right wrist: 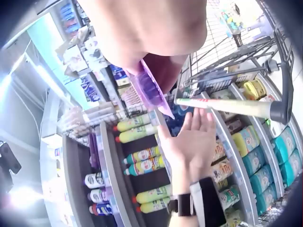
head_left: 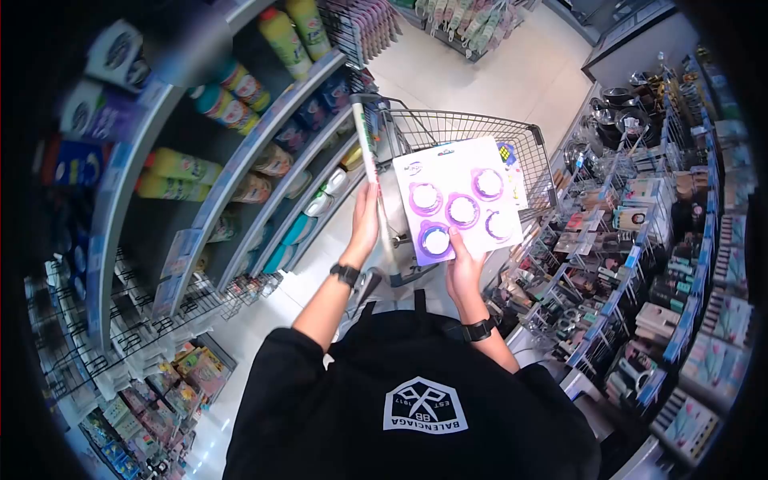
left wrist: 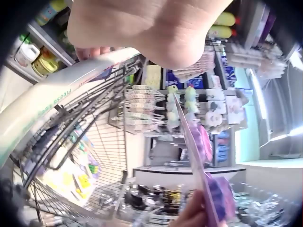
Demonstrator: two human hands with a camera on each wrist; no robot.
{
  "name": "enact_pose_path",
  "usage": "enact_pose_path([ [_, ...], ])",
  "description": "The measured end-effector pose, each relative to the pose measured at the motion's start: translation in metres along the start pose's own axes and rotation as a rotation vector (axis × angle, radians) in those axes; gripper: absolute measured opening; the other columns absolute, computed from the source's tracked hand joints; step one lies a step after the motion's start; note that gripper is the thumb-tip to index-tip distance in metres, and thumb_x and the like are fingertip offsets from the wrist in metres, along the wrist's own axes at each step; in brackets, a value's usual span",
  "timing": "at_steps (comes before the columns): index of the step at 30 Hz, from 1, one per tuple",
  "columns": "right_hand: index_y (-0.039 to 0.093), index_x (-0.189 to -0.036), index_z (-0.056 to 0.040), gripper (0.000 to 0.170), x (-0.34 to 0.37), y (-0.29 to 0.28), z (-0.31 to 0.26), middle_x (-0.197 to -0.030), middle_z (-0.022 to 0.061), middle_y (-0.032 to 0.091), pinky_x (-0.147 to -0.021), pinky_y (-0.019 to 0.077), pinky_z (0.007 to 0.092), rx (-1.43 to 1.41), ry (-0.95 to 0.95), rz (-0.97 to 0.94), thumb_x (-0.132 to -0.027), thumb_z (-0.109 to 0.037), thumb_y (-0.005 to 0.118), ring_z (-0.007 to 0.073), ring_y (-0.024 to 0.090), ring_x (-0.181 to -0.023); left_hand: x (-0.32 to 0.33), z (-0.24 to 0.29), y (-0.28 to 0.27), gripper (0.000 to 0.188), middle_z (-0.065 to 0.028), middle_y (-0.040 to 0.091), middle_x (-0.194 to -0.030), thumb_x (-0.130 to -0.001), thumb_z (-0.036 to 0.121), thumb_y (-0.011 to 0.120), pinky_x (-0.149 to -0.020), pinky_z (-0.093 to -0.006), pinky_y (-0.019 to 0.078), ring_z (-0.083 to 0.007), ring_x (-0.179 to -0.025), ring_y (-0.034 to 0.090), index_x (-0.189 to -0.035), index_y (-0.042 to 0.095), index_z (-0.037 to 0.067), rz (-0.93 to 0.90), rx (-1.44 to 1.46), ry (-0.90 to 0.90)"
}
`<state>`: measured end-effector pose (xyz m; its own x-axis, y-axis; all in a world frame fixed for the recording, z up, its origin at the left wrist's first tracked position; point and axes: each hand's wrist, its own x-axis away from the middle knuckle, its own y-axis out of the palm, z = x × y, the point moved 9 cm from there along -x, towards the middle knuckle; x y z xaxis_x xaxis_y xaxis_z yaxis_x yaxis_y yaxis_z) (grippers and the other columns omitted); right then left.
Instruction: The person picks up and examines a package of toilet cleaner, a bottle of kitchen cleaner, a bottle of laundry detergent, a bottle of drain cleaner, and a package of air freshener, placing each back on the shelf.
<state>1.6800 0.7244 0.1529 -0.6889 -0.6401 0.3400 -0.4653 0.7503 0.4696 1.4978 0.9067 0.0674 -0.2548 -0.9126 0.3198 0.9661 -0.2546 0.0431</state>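
My right hand (head_left: 466, 272) grips the lower edge of a flat white card pack (head_left: 448, 160), thumb on its front. Several round purple pieces with white centres sit on the card, which is seen edge-on in the left wrist view. Over the shopping cart's pale handle (right wrist: 232, 105), my left hand (right wrist: 189, 142) is held with fingers straight and palm showing. In the head view that left hand (head_left: 366, 216) is right beside the handle, to the left of the pack. The wire cart (head_left: 480, 122) stands in front of me, partly hidden behind the pack.
Shelves of bottles (head_left: 180, 176) rise close on my left. Racks of small packaged goods (head_left: 592, 264) line my right, with pans (head_left: 620, 120) farther along. Other goods (left wrist: 80, 182) lie in the cart. Pale tiled floor (head_left: 424, 64) stretches ahead.
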Motion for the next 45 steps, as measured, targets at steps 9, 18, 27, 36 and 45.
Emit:
enact_pose_path([
  [9,0.063,-0.125,-0.0004,0.038,0.11,0.105,0.028,-0.117,0.0034,0.067,-0.092,0.0518,0.0302,0.359,0.163,-0.702,-0.091,-0.009,0.078,0.0113,0.063,-0.104,0.18,0.124,-0.108,0.04,-0.0091,0.059,-0.14,-0.109,0.019,0.054,-0.11,-0.0354,0.0457,-0.0178,-0.128,0.057,-0.145,0.045,0.004,0.02,0.692,0.194],
  [18,0.057,-0.134,0.0046,0.043,0.154,0.154,-0.007,-0.123,0.0109,0.069,-0.096,0.0549,0.03,0.117,0.466,-0.953,-0.098,-0.018,0.067,0.0155,0.069,-0.106,0.267,0.185,-0.174,0.033,-0.0089,0.065,-0.126,-0.107,0.016,0.06,-0.098,-0.029,0.0509,-0.0117,-0.112,0.063,-0.135,0.05,0.001,0.157,0.421,0.408],
  [27,0.057,-0.133,0.0025,0.047,0.155,0.153,-0.021,-0.12,0.0102,0.07,-0.093,0.0548,0.0303,0.236,0.31,-0.926,-0.091,-0.011,0.074,0.0151,0.068,-0.105,0.306,0.182,-0.148,0.065,-0.0117,0.059,-0.137,-0.092,0.008,0.078,-0.107,-0.0354,0.0482,-0.0173,-0.126,0.058,-0.145,0.042,0.0,0.139,0.329,0.366],
  [36,0.051,-0.139,0.0031,0.064,0.172,0.164,-0.033,-0.127,0.0108,0.066,-0.101,0.0518,0.0337,0.323,0.301,-1.078,-0.084,-0.008,0.083,0.0172,0.065,-0.114,0.321,0.165,-0.153,0.069,-0.0146,0.059,-0.136,-0.091,0.008,0.079,-0.103,-0.0345,0.0519,-0.0192,-0.123,0.061,-0.147,0.038,-0.001,0.237,0.331,0.367],
  [45,0.056,-0.137,0.0018,0.058,0.202,0.186,-0.04,-0.111,0.0123,0.074,-0.078,0.0585,0.0332,0.637,-0.261,-1.131,-0.088,-0.014,0.082,0.0145,0.071,-0.093,0.335,0.174,-0.14,0.068,-0.0165,0.056,-0.142,-0.091,0.022,0.078,-0.109,-0.0419,0.0444,-0.0273,-0.138,0.046,-0.148,0.047,0.001,0.385,-0.222,0.365],
])
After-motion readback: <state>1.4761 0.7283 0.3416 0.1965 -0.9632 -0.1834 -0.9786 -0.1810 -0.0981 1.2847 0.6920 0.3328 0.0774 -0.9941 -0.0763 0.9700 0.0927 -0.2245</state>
